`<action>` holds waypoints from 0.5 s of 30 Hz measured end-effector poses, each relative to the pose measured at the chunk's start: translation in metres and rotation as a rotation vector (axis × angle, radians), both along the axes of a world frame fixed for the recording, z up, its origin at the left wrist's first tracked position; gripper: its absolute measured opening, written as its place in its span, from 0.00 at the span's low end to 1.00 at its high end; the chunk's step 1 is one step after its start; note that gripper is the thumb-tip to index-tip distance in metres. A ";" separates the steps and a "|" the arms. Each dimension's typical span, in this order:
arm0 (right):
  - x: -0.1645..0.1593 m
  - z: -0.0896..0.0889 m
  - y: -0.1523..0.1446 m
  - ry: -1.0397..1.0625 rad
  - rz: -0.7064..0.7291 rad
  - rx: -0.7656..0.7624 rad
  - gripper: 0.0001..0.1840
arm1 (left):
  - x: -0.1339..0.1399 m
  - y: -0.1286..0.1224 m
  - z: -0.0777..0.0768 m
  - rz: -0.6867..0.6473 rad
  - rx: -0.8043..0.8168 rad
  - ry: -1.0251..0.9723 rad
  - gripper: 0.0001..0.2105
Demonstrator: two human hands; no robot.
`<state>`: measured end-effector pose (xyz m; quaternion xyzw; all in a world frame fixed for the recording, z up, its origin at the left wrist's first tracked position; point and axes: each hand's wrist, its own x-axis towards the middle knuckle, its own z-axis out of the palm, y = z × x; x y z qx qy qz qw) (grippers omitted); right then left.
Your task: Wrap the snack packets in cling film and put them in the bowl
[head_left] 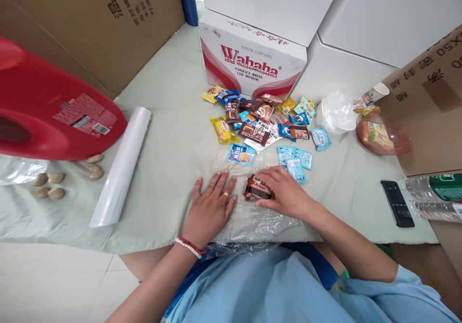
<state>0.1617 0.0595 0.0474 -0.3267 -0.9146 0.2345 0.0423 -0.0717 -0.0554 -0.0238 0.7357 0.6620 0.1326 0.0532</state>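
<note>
My left hand lies flat with spread fingers on the cloth and the edge of a sheet of clear plastic wrap. Brown snack packets, seemingly stacked, rest on that wrap. Curled over their right side is my right hand, with thumb and fingers gripping them. Just beyond my hands are a blue biscuit packet and several light-blue sachets. A heap of mixed wrapped snacks in brown, yellow, blue and white lies farther back.
A Wahaha water carton stands behind the heap. To the left are a roll of plastic film, a red jug and several walnut-like nuts. At right lie a black phone, plastic bottles and a reddish bag.
</note>
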 end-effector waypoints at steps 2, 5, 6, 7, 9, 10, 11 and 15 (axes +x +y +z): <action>-0.010 -0.005 -0.006 -0.072 0.004 -0.022 0.34 | 0.000 0.000 0.000 -0.004 -0.004 0.029 0.25; -0.010 -0.011 -0.008 -0.048 0.058 -0.024 0.30 | 0.000 0.000 0.001 -0.013 -0.004 0.058 0.25; -0.008 -0.012 -0.008 -0.031 0.073 -0.017 0.29 | -0.001 0.000 0.001 -0.014 -0.006 0.063 0.25; -0.006 -0.012 -0.007 -0.021 0.075 -0.007 0.29 | -0.001 0.000 0.001 -0.013 -0.008 0.067 0.25; -0.001 -0.011 -0.008 -0.027 0.055 0.016 0.30 | 0.000 0.000 0.001 -0.009 -0.008 0.069 0.25; 0.001 -0.011 -0.009 -0.040 0.041 0.028 0.30 | 0.000 0.000 0.001 -0.008 -0.007 0.068 0.25; 0.002 -0.011 -0.009 -0.053 0.027 0.038 0.30 | 0.000 0.000 0.001 -0.007 -0.004 0.067 0.25; 0.006 -0.013 -0.012 -0.067 0.034 0.048 0.29 | 0.000 -0.001 0.000 -0.011 0.004 0.059 0.24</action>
